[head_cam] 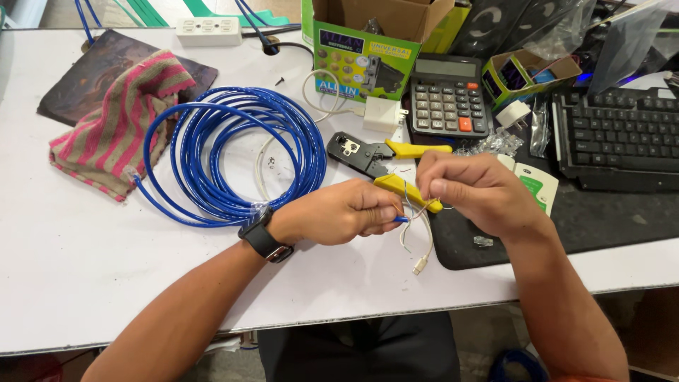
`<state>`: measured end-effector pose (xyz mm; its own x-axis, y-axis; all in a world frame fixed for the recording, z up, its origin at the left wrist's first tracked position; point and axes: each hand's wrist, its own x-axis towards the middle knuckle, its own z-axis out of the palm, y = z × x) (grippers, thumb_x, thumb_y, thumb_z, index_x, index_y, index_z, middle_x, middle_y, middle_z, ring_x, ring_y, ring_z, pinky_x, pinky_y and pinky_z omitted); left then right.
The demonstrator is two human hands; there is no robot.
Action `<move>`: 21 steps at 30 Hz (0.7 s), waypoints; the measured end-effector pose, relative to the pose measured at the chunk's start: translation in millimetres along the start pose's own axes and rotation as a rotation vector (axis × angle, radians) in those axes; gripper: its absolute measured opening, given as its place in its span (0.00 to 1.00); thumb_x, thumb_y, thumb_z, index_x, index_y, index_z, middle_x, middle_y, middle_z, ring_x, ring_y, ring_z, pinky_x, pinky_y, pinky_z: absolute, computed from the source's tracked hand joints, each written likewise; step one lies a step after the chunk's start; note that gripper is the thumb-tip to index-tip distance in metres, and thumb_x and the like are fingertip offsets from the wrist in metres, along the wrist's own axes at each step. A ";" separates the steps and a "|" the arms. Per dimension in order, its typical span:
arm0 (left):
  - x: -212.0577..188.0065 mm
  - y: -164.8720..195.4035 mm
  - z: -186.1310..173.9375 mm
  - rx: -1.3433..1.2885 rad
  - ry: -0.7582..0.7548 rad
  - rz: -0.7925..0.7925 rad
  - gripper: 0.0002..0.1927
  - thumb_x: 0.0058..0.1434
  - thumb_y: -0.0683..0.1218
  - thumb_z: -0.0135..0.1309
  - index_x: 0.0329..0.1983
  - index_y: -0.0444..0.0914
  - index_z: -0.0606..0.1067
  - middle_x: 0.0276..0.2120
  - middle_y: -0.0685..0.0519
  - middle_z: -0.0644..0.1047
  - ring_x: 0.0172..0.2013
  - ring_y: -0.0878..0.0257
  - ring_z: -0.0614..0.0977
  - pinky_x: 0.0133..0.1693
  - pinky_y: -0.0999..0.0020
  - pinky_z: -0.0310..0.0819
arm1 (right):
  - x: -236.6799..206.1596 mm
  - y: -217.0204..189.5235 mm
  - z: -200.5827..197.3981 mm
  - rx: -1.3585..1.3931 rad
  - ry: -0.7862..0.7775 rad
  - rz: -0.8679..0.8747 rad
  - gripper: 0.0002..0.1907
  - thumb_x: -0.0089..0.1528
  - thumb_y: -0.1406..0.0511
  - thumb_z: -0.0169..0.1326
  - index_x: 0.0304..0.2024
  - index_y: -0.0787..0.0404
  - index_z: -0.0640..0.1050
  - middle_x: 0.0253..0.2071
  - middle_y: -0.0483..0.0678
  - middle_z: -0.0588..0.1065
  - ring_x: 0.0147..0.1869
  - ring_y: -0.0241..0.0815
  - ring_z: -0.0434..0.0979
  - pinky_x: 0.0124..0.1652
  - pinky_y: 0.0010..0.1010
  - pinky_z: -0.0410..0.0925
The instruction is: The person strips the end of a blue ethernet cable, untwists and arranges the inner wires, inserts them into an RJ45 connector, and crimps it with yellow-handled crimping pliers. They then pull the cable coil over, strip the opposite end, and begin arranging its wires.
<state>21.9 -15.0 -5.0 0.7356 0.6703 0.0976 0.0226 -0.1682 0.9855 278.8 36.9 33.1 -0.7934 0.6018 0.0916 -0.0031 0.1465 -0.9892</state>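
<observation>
My left hand (343,212) is closed around the stripped end of a blue network cable (401,220), a dark watch on its wrist. My right hand (477,189) pinches the thin coloured wires (416,209) fanning out of that end. The rest of the blue cable lies in a coil (233,152) on the white table (85,262) to the left. A crimping tool with yellow handles (382,157) lies just behind my hands.
A striped pink cloth (117,120) lies far left on a dark board. Behind are a green box (364,64), a calculator (447,99), a white adapter (382,113), a black keyboard (615,138) and a dark mat (601,219). A white cable end (422,263) hangs near the front.
</observation>
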 end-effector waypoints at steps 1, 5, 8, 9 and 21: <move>0.1 1.3 0.0 0.006 -0.002 0.013 0.15 0.76 0.46 0.42 0.33 0.35 0.69 0.24 0.59 0.67 0.26 0.69 0.66 0.31 0.71 0.64 | 1.2 -0.8 -0.9 0.042 -0.031 0.016 0.10 0.68 0.68 0.52 0.35 0.68 0.78 0.38 0.47 0.72 0.44 0.38 0.67 0.45 0.27 0.61; 0.9 6.1 3.4 0.275 -0.024 -0.034 0.11 0.72 0.47 0.46 0.35 0.36 0.72 0.23 0.54 0.73 0.27 0.62 0.73 0.33 0.65 0.69 | 4.2 -6.0 -8.4 -0.079 -0.302 0.046 0.09 0.67 0.68 0.52 0.33 0.66 0.78 0.36 0.46 0.73 0.45 0.38 0.70 0.48 0.27 0.64; 0.2 6.2 6.6 0.454 -0.040 -0.059 0.10 0.69 0.46 0.47 0.34 0.37 0.73 0.24 0.50 0.76 0.28 0.54 0.78 0.34 0.60 0.71 | 4.5 -6.7 -8.6 -0.217 -0.321 0.097 0.07 0.65 0.69 0.54 0.33 0.66 0.79 0.35 0.46 0.73 0.42 0.37 0.71 0.44 0.26 0.65; 1.2 5.4 7.2 0.476 -0.028 -0.074 0.10 0.69 0.46 0.47 0.34 0.37 0.74 0.24 0.48 0.76 0.29 0.53 0.79 0.34 0.59 0.71 | 4.3 -6.1 -6.7 -0.263 -0.269 0.083 0.07 0.65 0.69 0.54 0.33 0.65 0.79 0.35 0.46 0.74 0.42 0.37 0.72 0.44 0.26 0.66; 4.8 1.5 1.4 0.391 0.495 0.079 0.08 0.72 0.43 0.47 0.39 0.34 0.72 0.24 0.47 0.75 0.26 0.53 0.76 0.31 0.61 0.70 | 10.0 -10.1 25.9 -0.932 0.415 -0.470 0.07 0.60 0.72 0.62 0.41 0.64 0.79 0.41 0.51 0.72 0.43 0.45 0.74 0.40 0.33 0.67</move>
<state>26.3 -13.0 -3.3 0.3469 0.8842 0.3128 0.2956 -0.4196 0.8582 255.1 21.1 41.0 -0.5684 0.5218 0.6361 0.3463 0.8531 -0.3903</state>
